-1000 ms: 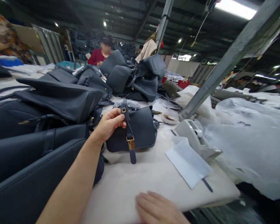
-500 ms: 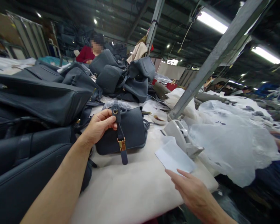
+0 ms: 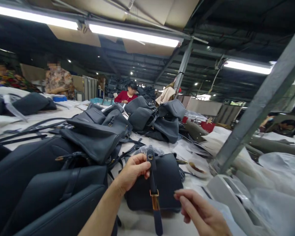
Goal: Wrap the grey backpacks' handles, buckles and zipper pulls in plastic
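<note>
Two hands: left hand (image 3: pixel 132 172) pinched the upright strap (image 3: pixel 151 170) between thumb and fingers; right hand (image 3: pixel 199 209) was loosely curled, holding nothing, just beside the bag.
Bag: dark leather handbag (image 3: pixel 167 180) lay on the table, brass buckle (image 3: pixel 154 193) on its strap.
Surface: white-covered table (image 3: pixel 135 223) carried more dark bags (image 3: pixel 98 137).
Room: factory hall, steel post (image 3: pixel 260 108), strip lights (image 3: pixel 132 37), co-worker in red (image 3: pixel 126 96) far off.

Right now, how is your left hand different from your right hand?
The left hand is closed on a dark leather strap, while the right hand holds nothing visible. The left hand sits higher in view than the right hand. Both are bare, beside one dark leather handbag.
</note>
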